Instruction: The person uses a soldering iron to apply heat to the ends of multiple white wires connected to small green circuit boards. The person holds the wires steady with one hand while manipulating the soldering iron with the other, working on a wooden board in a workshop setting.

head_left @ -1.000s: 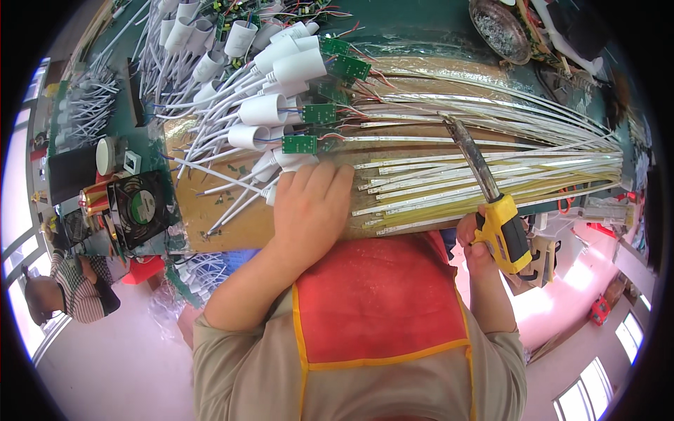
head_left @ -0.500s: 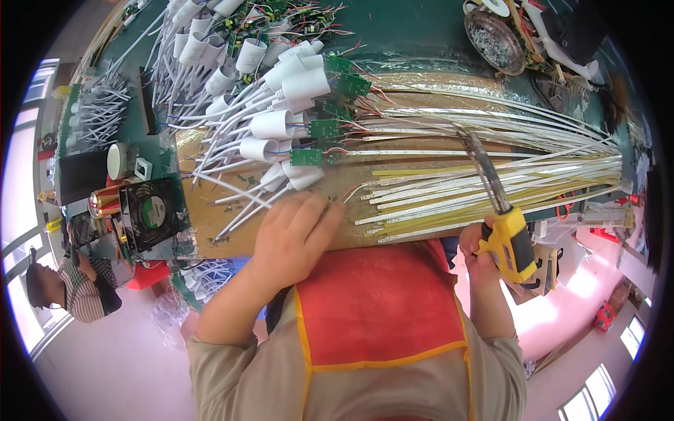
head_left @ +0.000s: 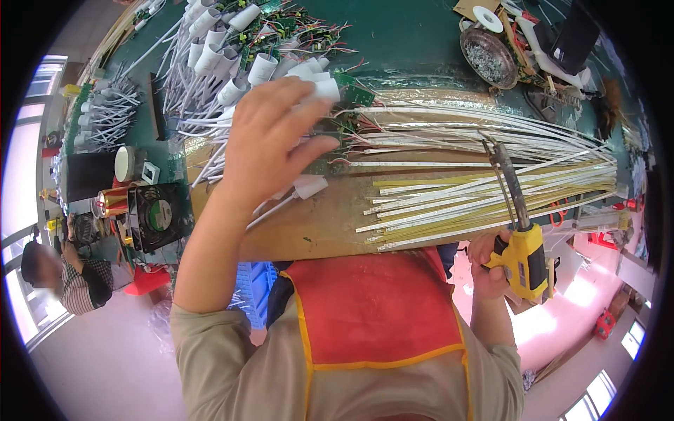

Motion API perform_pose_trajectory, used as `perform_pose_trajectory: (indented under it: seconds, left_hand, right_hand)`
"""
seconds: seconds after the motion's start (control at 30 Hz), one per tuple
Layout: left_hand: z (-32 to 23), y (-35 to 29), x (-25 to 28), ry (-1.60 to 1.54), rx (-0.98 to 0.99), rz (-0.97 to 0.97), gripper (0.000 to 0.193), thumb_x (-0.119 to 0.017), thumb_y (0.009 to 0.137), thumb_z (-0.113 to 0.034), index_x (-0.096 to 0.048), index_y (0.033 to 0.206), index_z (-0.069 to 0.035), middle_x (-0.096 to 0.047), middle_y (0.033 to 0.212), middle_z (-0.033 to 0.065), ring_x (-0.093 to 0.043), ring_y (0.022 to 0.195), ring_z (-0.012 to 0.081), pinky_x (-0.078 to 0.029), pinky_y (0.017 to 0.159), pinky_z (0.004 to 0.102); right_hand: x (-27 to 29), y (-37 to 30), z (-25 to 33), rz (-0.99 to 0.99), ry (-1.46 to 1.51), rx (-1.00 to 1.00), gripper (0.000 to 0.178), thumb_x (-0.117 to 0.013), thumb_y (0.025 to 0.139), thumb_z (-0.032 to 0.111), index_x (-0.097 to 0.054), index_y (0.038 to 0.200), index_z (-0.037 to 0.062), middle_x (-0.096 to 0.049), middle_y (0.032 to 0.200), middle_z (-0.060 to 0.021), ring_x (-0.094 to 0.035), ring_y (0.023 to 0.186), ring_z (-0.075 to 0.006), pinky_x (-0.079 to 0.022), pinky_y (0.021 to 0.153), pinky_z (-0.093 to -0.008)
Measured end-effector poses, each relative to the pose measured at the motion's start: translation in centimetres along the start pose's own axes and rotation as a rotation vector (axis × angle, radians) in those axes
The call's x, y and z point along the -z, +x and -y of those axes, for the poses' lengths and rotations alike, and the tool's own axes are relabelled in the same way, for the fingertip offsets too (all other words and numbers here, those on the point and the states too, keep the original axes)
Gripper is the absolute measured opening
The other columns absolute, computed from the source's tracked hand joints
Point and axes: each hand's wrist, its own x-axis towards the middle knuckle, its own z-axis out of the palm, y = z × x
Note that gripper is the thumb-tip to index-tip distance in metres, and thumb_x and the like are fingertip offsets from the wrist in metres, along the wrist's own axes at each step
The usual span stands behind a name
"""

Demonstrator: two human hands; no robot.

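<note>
White caps [head_left: 309, 186] with thin wires lie in a heap on the bench [head_left: 316, 231], and my left hand [head_left: 270, 144] is over them. To do this well, I think I should go slow and pick just one cap — not pull a bunch, since the wires are tangled with the little green boards [head_left: 354, 95]. My left grip is open, fingers spread wide, and it holds nothing; I cannot tell if it touches the caps under it. My right hand [head_left: 491, 263] is closed tight on the yellow handle of a tool [head_left: 519, 231]. Its dark metal tip points up over the long strips [head_left: 491, 189] — I should keep it off them so nothing gets scratched.
</note>
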Motion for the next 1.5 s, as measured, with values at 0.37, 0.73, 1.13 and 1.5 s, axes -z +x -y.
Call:
perform_pose_trajectory:
  seconds: [0.37, 0.73, 1.13, 1.5]
  left_hand:
    - [5.4, 2.9, 1.0, 0.142, 0.719, 0.222, 0.035, -0.072, 0.081, -0.032, -0.07, 0.108, -0.008, -0.072, 0.094, 0.0133, -0.068, 0.088, 0.0322, -0.052, 0.078, 0.0416]
    - [6.2, 3.1, 0.5, 0.284, 0.642, 0.164, 0.042, -0.073, 0.081, -0.035, -0.066, 0.113, -0.008, -0.07, 0.099, 0.0112, -0.068, 0.091, 0.0254, -0.051, 0.082, 0.0357]
    - [-5.7, -2.7, 9.2, 0.172, -0.041, 0.255, 0.037, -0.072, 0.071, -0.007, -0.065, 0.107, -0.004, -0.065, 0.097, 0.0139, -0.064, 0.085, 0.0273, -0.051, 0.074, 0.0403]
    - [-8.3, -8.6, 3.9, 0.181, 0.376, 0.548, 0.038, -0.075, 0.074, -0.013, -0.064, 0.109, -0.006, -0.063, 0.108, 0.0103, -0.061, 0.095, 0.0297, -0.048, 0.079, 0.04]
  right_hand:
    - [-1.1, -0.3, -0.1, 0.03, 0.041, -0.217, 0.077, -0.079, 0.083, 0.043, -0.043, 0.138, 0.0029, -0.05, 0.076, -0.0015, -0.047, 0.065, -0.0144, -0.038, 0.056, -0.0292]
    - [-1.3, -0.5, -0.3, 0.104, 0.05, -0.243, 0.068, -0.076, 0.086, 0.037, -0.043, 0.134, 0.002, -0.049, 0.08, -0.002, -0.047, 0.068, -0.0134, -0.04, 0.06, -0.0261]
    - [-1.1, -0.4, 0.0, 0.039, 0.028, -0.272, 0.044, -0.075, 0.087, 0.034, -0.052, 0.11, 0.0051, -0.05, 0.081, -0.0021, -0.049, 0.069, -0.0125, -0.041, 0.06, -0.0256]
    - [-1.3, -0.6, -0.8, 0.059, 0.004, -0.238, 0.032, -0.073, 0.088, 0.029, -0.054, 0.096, 0.0047, -0.051, 0.077, -0.0025, -0.049, 0.065, -0.0126, -0.039, 0.055, -0.0253]
